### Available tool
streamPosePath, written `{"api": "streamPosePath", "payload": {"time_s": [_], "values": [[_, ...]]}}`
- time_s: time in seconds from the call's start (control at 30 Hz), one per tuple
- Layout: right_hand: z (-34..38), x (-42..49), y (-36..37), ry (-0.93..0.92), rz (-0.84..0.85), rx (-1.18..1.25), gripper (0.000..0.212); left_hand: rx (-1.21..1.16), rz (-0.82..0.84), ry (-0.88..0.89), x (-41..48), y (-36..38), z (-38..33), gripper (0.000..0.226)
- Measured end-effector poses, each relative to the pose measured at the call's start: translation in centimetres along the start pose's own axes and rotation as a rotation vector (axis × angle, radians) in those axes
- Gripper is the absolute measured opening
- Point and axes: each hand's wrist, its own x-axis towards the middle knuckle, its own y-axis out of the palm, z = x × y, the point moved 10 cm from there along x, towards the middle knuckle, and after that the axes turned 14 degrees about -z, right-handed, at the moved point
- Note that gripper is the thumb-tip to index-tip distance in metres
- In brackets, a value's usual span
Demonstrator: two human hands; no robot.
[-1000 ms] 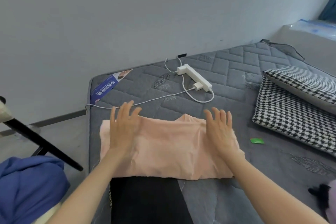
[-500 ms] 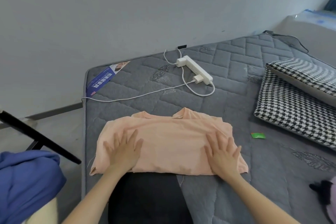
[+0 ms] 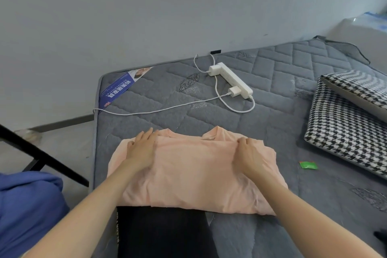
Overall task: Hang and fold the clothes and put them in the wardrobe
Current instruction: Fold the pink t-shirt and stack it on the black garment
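Observation:
A peach shirt (image 3: 194,174) lies folded into a wide rectangle on the grey quilted mattress (image 3: 272,115), its neckline toward the wall. My left hand (image 3: 142,148) rests flat on the shirt's far left part with the fingers straight. At the far right corner of the upper layer, my right hand (image 3: 249,153) has its fingers bent over the fold's edge and grips it. A black garment (image 3: 163,234) lies under the shirt's near edge.
A white power strip (image 3: 230,79) and its cables lie beyond the shirt. Two houndstooth pillows (image 3: 345,128) are stacked at the right, with a small green wrapper (image 3: 307,165) beside them. Off the mattress on the left are a blue garment (image 3: 27,205) and a black bar (image 3: 41,155).
Both hands slid from the shirt's near edge up to its far edge. The right hand's fingers went from flat to bent over the fold.

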Motion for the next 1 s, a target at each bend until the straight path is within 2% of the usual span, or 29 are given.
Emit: {"api": "streamPosePath", "payload": {"time_s": [0.1,0.27,0.37,0.47,0.57,0.63,0.73,0.8,0.83,0.87,0.93,1.0], "values": [[-0.3,-0.6,-0.5,-0.009,-0.100,-0.045,0.017,0.072,-0.145,0.002,0.3,-1.1,0.2,0.050],[-1.3,0.7,1.3,0.086,-0.192,0.284,0.017,0.024,-0.339,-0.016,1.3,-3.1,0.2,0.024],[-1.3,2.1,-0.2,0.079,-0.269,0.283,0.019,-0.054,-0.488,-0.050,1.9,-5.5,0.9,0.021],[-0.6,3.8,-1.3,0.059,-0.329,0.269,0.019,-0.143,-0.524,-0.103,2.6,-6.2,1.6,0.020],[-0.3,4.3,0.4,0.124,-0.273,0.225,0.026,-0.419,-0.477,-0.150,2.5,-5.4,0.8,0.030],[0.8,3.6,2.2,0.091,-0.253,0.200,0.037,-0.474,-0.451,-0.120,1.4,-4.6,-0.9,0.039],[6.7,0.9,4.6,-0.240,-0.182,0.242,0.049,-0.360,-0.301,0.008,-1.2,-1.6,-5.1,0.046],[9.5,-1.4,7.2,-0.407,-0.036,0.265,0.070,-0.238,-0.124,0.034,-3.1,1.3,-7.1,0.050],[9.5,-2.4,8.4,-0.409,0.047,0.286,0.076,-0.165,-0.050,0.018,-3.9,2.5,-7.2,0.052],[8.7,-2.7,9.1,-0.380,0.059,0.313,0.080,-0.113,-0.013,-0.009,-4.2,3.0,-6.5,0.054],[5.9,-2.2,8.7,-0.297,-0.053,0.253,0.079,-0.106,-0.010,-0.097,-4.2,2.8,-3.9,0.056],[2.8,-1.5,8.5,-0.194,-0.079,0.203,0.067,-0.188,-0.001,-0.201,-3.8,2.8,-0.9,0.055]]}}
